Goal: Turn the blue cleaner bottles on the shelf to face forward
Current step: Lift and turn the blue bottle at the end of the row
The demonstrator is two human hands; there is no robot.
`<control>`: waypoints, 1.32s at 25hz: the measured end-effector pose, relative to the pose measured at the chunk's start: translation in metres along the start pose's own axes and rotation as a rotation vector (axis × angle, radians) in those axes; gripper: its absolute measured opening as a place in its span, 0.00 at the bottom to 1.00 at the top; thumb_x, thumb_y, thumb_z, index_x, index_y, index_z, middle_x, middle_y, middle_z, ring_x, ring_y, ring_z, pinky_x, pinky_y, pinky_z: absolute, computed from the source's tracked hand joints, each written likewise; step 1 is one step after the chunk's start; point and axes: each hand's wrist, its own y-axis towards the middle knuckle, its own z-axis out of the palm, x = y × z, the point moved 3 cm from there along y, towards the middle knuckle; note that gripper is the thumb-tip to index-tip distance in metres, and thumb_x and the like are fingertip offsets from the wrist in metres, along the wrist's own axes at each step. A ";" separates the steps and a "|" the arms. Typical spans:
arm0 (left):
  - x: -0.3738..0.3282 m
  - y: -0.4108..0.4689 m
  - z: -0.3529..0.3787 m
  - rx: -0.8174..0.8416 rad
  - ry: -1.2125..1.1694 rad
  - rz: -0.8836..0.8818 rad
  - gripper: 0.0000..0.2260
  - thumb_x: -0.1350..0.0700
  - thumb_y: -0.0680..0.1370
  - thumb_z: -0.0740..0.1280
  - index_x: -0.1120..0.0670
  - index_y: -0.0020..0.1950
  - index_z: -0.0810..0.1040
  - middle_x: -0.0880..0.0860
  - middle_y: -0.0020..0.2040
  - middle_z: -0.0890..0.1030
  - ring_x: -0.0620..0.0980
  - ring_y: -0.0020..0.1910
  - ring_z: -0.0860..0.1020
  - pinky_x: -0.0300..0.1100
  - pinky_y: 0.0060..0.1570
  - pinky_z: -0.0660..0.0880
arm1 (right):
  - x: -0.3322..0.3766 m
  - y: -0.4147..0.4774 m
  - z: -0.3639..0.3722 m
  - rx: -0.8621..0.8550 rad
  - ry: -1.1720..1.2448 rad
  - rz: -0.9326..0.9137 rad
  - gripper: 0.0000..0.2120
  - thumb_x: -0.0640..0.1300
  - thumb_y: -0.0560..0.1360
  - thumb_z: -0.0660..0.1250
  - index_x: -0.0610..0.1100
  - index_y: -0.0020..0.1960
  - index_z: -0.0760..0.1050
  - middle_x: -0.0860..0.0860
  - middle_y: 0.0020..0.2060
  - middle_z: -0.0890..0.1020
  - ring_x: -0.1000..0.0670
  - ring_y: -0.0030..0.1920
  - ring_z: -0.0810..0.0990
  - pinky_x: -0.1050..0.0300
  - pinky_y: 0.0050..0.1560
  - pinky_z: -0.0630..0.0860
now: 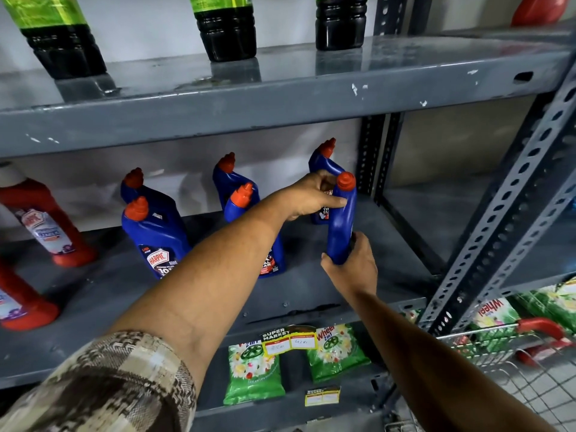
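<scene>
Several blue cleaner bottles with orange caps stand on the grey middle shelf. The front left bottle shows its label forward. Another one in the middle is partly hidden by my left forearm. At the right, a blue bottle is turned edge-on, its label not visible. My left hand grips its upper part below the cap, and my right hand holds its base. A further blue bottle stands right behind it.
Red cleaner bottles stand at the shelf's left. Dark bottles with green labels line the upper shelf. Green detergent packets lie on the lower shelf. A perforated metal upright and a wire cart with red handle are at the right.
</scene>
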 end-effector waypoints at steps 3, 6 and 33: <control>-0.001 0.001 -0.001 -0.023 -0.027 0.027 0.17 0.63 0.72 0.71 0.53 0.58 0.73 0.52 0.55 0.80 0.50 0.57 0.78 0.46 0.62 0.74 | -0.003 0.001 -0.010 0.052 0.043 -0.027 0.27 0.48 0.64 0.73 0.49 0.61 0.68 0.51 0.56 0.72 0.53 0.47 0.74 0.56 0.48 0.72; 0.001 0.001 -0.003 -0.062 -0.031 0.060 0.15 0.62 0.72 0.71 0.52 0.56 0.75 0.51 0.53 0.80 0.49 0.54 0.79 0.45 0.60 0.75 | -0.014 0.006 -0.019 0.127 0.125 -0.031 0.28 0.46 0.67 0.72 0.51 0.64 0.67 0.52 0.55 0.77 0.54 0.51 0.77 0.53 0.54 0.77; 0.056 -0.010 0.023 -0.079 0.076 -0.076 0.20 0.64 0.67 0.75 0.54 0.57 0.76 0.54 0.54 0.83 0.52 0.55 0.81 0.52 0.61 0.76 | -0.023 0.030 -0.033 0.222 0.272 -0.025 0.32 0.30 0.72 0.58 0.49 0.73 0.60 0.49 0.65 0.73 0.54 0.61 0.75 0.54 0.65 0.70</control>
